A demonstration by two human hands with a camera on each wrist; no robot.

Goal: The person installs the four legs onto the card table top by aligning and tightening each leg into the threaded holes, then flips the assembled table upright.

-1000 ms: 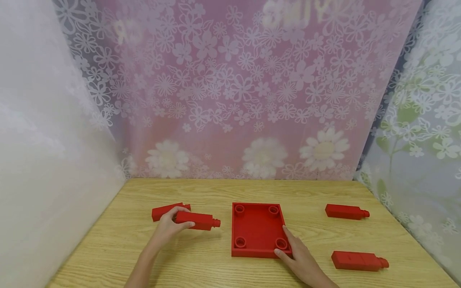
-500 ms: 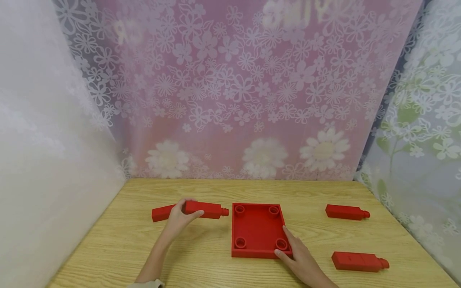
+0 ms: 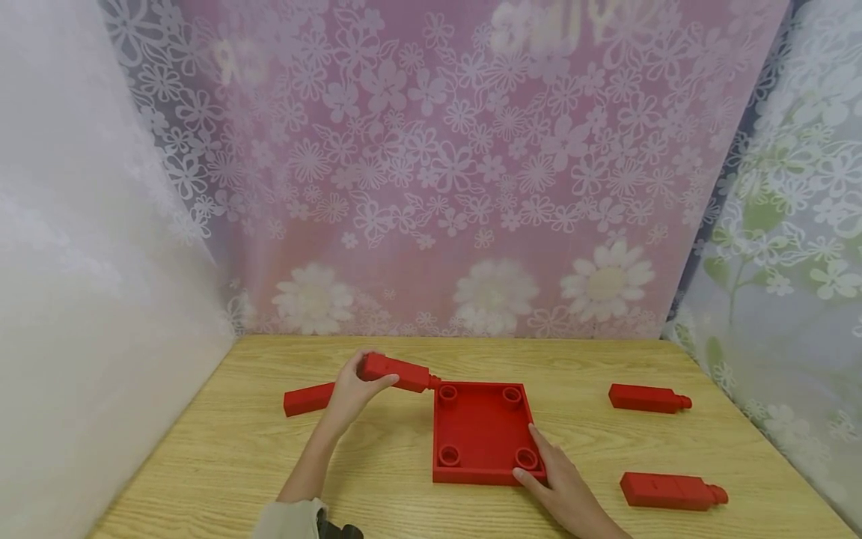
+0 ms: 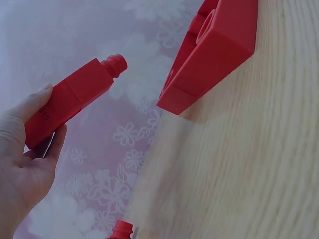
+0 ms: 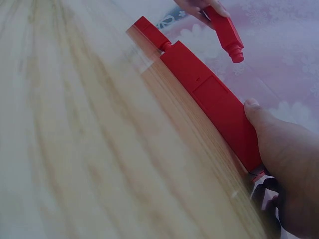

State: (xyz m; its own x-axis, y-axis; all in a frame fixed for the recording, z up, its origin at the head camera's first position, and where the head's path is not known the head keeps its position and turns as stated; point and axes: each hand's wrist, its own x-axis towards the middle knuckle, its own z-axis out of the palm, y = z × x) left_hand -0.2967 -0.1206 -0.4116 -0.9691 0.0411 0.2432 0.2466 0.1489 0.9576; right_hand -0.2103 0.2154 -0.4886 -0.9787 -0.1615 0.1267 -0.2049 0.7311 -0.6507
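My left hand [image 3: 352, 395] pinches a red square table leg [image 3: 399, 373] by its plain end, thumb on one side and fingers on the other. The leg's threaded tip points right, towards the far left corner of a red square tabletop [image 3: 481, 428]. In the left wrist view, a gap separates the held leg [image 4: 70, 102] from the tabletop [image 4: 219, 64]. The tabletop lies with its raised rim up and a round socket in each corner. My right hand [image 3: 564, 483] grips its near right corner, thumb on the front wall and fingers along the right wall.
A second red leg [image 3: 307, 399] lies left of the tabletop, partly hidden behind my left hand. To the right lie a far leg [image 3: 645, 397] and a nearer leg [image 3: 665, 490], threaded ends rightward. The wooden table [image 3: 390, 494] meets a flowered curtain [image 3: 431, 224] at the back.
My left hand has carried its leg away from me and rightward, bringing the threaded tip towards the tabletop's far left corner. The right hand and tabletop have stayed in place.
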